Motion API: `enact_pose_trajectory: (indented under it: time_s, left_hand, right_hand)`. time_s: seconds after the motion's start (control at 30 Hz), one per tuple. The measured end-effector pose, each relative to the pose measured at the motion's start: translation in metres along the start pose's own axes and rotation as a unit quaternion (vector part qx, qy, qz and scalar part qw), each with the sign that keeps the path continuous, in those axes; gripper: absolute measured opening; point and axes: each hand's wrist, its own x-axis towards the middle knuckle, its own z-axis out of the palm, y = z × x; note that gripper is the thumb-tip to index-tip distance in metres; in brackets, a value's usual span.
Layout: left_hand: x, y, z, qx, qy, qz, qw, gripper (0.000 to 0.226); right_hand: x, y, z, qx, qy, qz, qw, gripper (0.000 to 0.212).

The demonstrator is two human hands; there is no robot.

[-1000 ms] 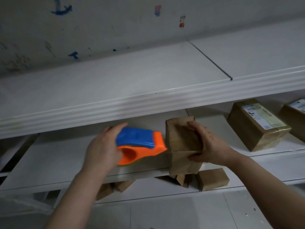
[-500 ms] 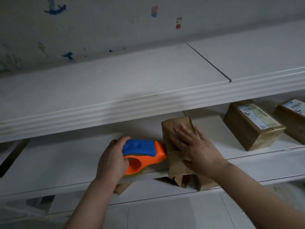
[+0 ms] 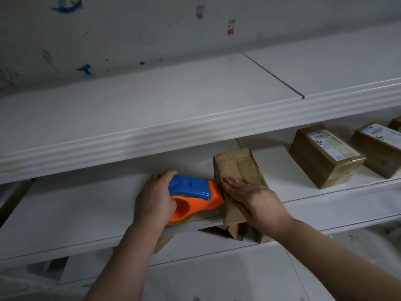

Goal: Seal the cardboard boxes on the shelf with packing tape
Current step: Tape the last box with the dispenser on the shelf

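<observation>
White shelf (image 3: 76, 211) boards run under both hands, and on the middle one the left hand (image 3: 155, 199) grips an orange-and-blue tape dispenser (image 3: 194, 195), its nose touching the cardboard box (image 3: 236, 168) just to the right. Flat and open, the right hand (image 3: 255, 197) presses on that box's near end, with two labelled boxes (image 3: 325, 155) farther right.

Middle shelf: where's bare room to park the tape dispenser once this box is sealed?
Most room lies left of the left hand holding the tape dispenser: the middle shelf is bare out to its left end. A narrower bare patch sits between the box being taped and the labelled box. Further right, boxes crowd together.
</observation>
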Motion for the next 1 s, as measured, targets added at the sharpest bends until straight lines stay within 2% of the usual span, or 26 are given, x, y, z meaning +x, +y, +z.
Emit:
enact_pose_trajectory:
  time_s: [0.1, 0.2, 0.3, 0.37, 0.4, 0.43, 0.5, 0.57, 0.6, 0.63, 0.67, 0.7, 0.77, 0.8, 0.83, 0.9, 1.0]
  left_hand:
    - [-0.003, 0.002, 0.002, -0.003, -0.001, -0.002, 1.0, 0.071]
    - [-0.004, -0.004, 0.004, -0.007, 0.004, -0.003, 1.0, 0.07]
    - [-0.008, -0.01, 0.007, -0.06, -0.006, -0.014, 0.998, 0.069]
    - [-0.012, -0.013, 0.005, -0.097, -0.003, -0.017, 0.995, 0.07]
    - [-0.013, -0.013, 0.002, -0.117, 0.01, -0.016, 0.993, 0.07]
    - [-0.014, -0.011, -0.002, -0.135, 0.025, -0.011, 0.991, 0.07]
    - [-0.015, 0.002, -0.014, -0.116, 0.046, 0.017, 0.992, 0.071]
    - [-0.016, 0.025, -0.017, -0.008, 0.042, 0.06, 0.997, 0.072]
    - [-0.017, 0.04, -0.014, 0.054, 0.029, 0.08, 0.995, 0.072]
    - [-0.018, 0.055, -0.007, 0.104, 0.014, 0.096, 0.99, 0.071]
    - [-0.021, 0.068, 0.003, 0.139, 0.002, 0.11, 0.984, 0.071]
    - [-0.023, 0.079, 0.013, 0.162, 0.0, 0.125, 0.979, 0.07]
    - [-0.024, 0.093, 0.023, 0.192, 0.009, 0.139, 0.971, 0.065]
    - [-0.022, 0.096, 0.024, 0.206, 0.011, 0.137, 0.969, 0.063]
    - [-0.021, 0.097, 0.024, 0.215, 0.011, 0.131, 0.968, 0.062]
    - [-0.018, 0.096, 0.022, 0.221, 0.012, 0.12, 0.968, 0.063]
    - [-0.011, 0.088, 0.017, 0.21, 0.014, 0.107, 0.972, 0.063]
  right_hand:
    - [-0.004, 0.001, 0.002, 0.0, -0.011, 0.004, 1.0, 0.052]
    - [-0.001, -0.003, 0.006, -0.03, 0.0, 0.043, 0.999, 0.066]
    - [0.004, -0.001, 0.011, 0.0, 0.052, 0.033, 0.998, 0.048]
    - [0.008, -0.001, 0.008, 0.083, 0.089, 0.056, 0.991, 0.039]
    - [0.008, -0.002, 0.004, 0.167, 0.111, 0.105, 0.974, 0.038]
    - [0.007, -0.004, 0.0, 0.275, 0.127, 0.173, 0.937, 0.04]
    - [-0.001, -0.008, 0.0, 0.46, 0.114, 0.278, 0.836, 0.046]
    - [-0.02, -0.003, 0.012, 0.514, 0.11, 0.335, 0.782, 0.046]
    - [-0.03, 0.001, 0.018, 0.505, 0.11, 0.364, 0.775, 0.045]
    - [-0.04, 0.008, 0.024, 0.465, 0.105, 0.395, 0.785, 0.043]
    - [-0.049, 0.015, 0.029, 0.391, 0.085, 0.419, 0.815, 0.046]
    - [-0.054, 0.021, 0.031, 0.303, 0.045, 0.428, 0.851, 0.056]
    - [-0.054, 0.031, 0.032, 0.183, -0.061, 0.365, 0.911, 0.099]
    - [-0.048, 0.035, 0.03, 0.159, -0.102, 0.307, 0.933, 0.116]
    - [-0.04, 0.037, 0.029, 0.147, -0.131, 0.245, 0.949, 0.123]
    - [-0.025, 0.042, 0.032, 0.138, -0.155, 0.176, 0.962, 0.12]
    - [-0.016, 0.048, 0.035, 0.122, -0.137, 0.194, 0.964, 0.099]
